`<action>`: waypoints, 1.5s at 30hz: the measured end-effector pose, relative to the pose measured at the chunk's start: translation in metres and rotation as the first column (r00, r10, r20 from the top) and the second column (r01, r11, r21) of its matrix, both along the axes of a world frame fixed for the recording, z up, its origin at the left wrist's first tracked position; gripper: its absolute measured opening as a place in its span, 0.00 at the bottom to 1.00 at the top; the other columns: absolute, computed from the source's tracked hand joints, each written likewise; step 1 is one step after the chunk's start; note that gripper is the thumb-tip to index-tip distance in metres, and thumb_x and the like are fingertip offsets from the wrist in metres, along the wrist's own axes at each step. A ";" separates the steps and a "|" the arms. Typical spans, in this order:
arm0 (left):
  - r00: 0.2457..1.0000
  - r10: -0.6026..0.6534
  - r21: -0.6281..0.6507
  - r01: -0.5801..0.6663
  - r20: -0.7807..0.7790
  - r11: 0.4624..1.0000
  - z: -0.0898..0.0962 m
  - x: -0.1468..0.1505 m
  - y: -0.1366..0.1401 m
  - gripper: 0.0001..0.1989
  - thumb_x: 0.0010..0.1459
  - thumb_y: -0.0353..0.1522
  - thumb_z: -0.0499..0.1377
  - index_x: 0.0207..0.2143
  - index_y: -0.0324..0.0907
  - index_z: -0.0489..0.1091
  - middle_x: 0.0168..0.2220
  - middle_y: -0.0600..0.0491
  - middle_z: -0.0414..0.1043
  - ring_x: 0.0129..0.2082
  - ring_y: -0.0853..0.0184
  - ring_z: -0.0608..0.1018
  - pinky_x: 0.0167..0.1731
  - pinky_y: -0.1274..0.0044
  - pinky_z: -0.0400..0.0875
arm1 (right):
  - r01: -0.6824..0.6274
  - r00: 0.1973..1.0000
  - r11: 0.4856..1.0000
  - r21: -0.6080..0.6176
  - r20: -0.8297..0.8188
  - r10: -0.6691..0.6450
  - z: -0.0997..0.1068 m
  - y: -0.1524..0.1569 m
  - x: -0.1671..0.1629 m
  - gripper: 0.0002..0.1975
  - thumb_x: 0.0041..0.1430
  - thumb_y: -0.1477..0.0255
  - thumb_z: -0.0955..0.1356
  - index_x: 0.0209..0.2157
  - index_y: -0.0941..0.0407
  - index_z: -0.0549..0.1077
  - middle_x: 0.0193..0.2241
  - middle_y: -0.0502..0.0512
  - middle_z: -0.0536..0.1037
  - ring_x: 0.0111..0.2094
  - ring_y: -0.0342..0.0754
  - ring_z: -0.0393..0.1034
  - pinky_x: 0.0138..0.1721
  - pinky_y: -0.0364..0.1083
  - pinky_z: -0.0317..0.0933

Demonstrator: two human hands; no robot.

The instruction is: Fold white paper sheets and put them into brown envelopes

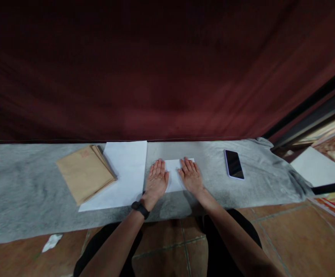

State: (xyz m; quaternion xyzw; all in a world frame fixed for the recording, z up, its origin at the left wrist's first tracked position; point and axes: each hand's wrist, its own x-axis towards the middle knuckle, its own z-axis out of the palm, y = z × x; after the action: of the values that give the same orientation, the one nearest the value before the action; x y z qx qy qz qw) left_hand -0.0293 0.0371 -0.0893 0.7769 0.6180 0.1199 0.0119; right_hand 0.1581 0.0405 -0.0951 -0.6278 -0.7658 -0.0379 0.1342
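My left hand and my right hand lie flat, palms down, side by side on a small folded white paper. The paper rests on a grey cloth spread over a low surface. Both hands have their fingers stretched out and grip nothing. A black band sits on my left wrist. Much of the folded paper is hidden under my palms.
A stack of white sheets lies to the left, with several brown envelopes on its left side. A dark phone lies to the right. A crumpled scrap is on the tiled floor. Dark red curtain behind.
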 end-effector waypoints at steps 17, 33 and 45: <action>0.998 0.046 0.067 -0.049 0.038 0.997 0.003 0.001 -0.013 0.31 0.69 0.36 0.42 0.69 0.27 0.52 0.71 0.37 0.51 0.73 0.56 0.51 0.70 0.60 0.47 | 0.177 0.984 0.983 0.041 0.023 -0.178 -0.005 -0.017 0.045 0.31 0.74 0.61 0.52 0.70 0.64 0.56 0.68 0.69 0.60 0.69 0.60 0.54 0.67 0.63 0.44; 0.989 -0.145 0.039 0.144 0.021 0.989 0.002 0.015 -0.037 0.31 0.71 0.42 0.44 0.69 0.34 0.54 0.72 0.41 0.51 0.72 0.58 0.52 0.70 0.61 0.50 | 0.002 1.000 1.000 -0.011 -0.014 -0.002 -0.002 -0.024 0.036 0.30 0.73 0.61 0.56 0.69 0.62 0.58 0.69 0.65 0.59 0.68 0.61 0.54 0.67 0.60 0.47; 0.984 -0.164 0.025 0.166 -0.063 0.986 0.008 0.009 -0.034 0.30 0.71 0.43 0.45 0.70 0.39 0.54 0.72 0.44 0.52 0.72 0.58 0.53 0.71 0.61 0.45 | 0.160 0.877 0.931 -0.329 -0.385 -0.287 0.022 0.005 0.069 0.21 0.65 0.66 0.65 0.56 0.59 0.72 0.42 0.62 0.81 0.45 0.54 0.76 0.47 0.48 0.67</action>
State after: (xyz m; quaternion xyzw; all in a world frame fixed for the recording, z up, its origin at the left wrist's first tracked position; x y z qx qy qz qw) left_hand -0.0208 0.0034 -0.0816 0.8288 0.5498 0.1041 -0.0090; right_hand 0.2275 0.0452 -0.0733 -0.7185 -0.6363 0.1964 0.2007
